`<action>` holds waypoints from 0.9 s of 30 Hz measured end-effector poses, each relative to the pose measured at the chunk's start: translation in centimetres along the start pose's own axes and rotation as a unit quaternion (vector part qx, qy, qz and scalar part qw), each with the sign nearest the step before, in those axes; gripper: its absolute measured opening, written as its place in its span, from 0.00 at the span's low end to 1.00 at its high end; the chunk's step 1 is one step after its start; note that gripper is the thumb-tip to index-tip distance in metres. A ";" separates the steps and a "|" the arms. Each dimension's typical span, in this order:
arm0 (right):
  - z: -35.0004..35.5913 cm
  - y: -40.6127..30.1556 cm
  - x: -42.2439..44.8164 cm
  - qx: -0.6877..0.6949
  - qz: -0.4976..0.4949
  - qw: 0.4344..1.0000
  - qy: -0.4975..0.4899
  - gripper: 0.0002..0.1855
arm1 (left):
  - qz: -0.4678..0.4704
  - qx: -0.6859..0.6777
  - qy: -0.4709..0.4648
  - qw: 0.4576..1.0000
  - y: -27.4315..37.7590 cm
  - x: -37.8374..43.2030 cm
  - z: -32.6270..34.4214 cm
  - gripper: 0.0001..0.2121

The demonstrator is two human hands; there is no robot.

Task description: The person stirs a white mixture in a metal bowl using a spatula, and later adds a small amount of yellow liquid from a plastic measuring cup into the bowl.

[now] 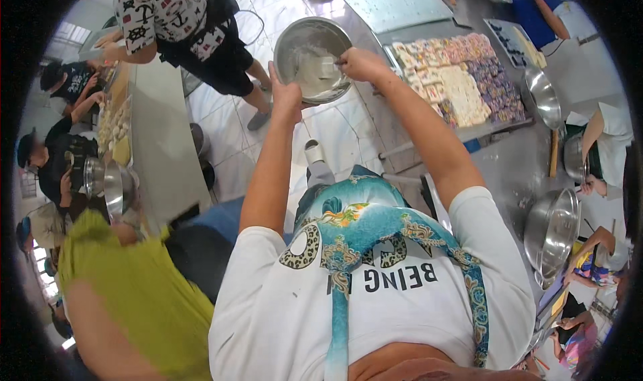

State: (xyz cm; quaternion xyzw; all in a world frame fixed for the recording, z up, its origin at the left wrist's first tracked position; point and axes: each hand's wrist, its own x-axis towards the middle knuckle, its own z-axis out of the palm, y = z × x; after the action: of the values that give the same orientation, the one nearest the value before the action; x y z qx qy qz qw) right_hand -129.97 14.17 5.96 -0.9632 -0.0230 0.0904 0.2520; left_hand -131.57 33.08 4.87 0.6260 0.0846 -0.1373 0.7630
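Note:
A round stainless steel bowl (291, 44) is held out before me, over the tiled floor. My left hand (287, 95) grips its near left side, thumb up along the outer wall. Pale, whitish residue or mixture (309, 72) coats the bottom and part of the inner wall. Inside the bowl is the pale, flat head of a spatula-like tool (327, 69). My right hand (362, 65) is closed around the tool's handle at the bowl's right rim. Most of that handle is hidden by my fingers.
To the right, a metal table bears a tray of colourful topped pastry pieces (464, 79) and large steel bowls (550, 230). A person in a printed shirt (161, 14) stands ahead left; another in yellow-green (135, 290) is close on my left. A long counter (158, 145) runs along the left.

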 end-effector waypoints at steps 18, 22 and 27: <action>-14.6 -7.7 27.4 -0.294 -0.160 0.933 0.135 0.08 | 0.060 -0.038 -0.067 0.995 13.2 33.1 -2.5 0.40; -9.9 -4.7 34.1 -0.316 -0.163 0.930 0.088 0.08 | 0.060 -0.072 -0.058 0.994 14.6 38.8 -1.9 0.39; -10.3 -1.7 43.0 -0.238 -0.116 0.950 0.164 0.08 | 0.012 -0.088 -0.064 0.994 17.7 43.6 0.4 0.35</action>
State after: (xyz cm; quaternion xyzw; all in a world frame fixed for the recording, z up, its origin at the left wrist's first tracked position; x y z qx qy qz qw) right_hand -85.82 14.53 8.61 -0.9874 -0.1142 -0.1066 0.0241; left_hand -84.65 31.35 8.32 0.5476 0.0397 -0.1595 0.8204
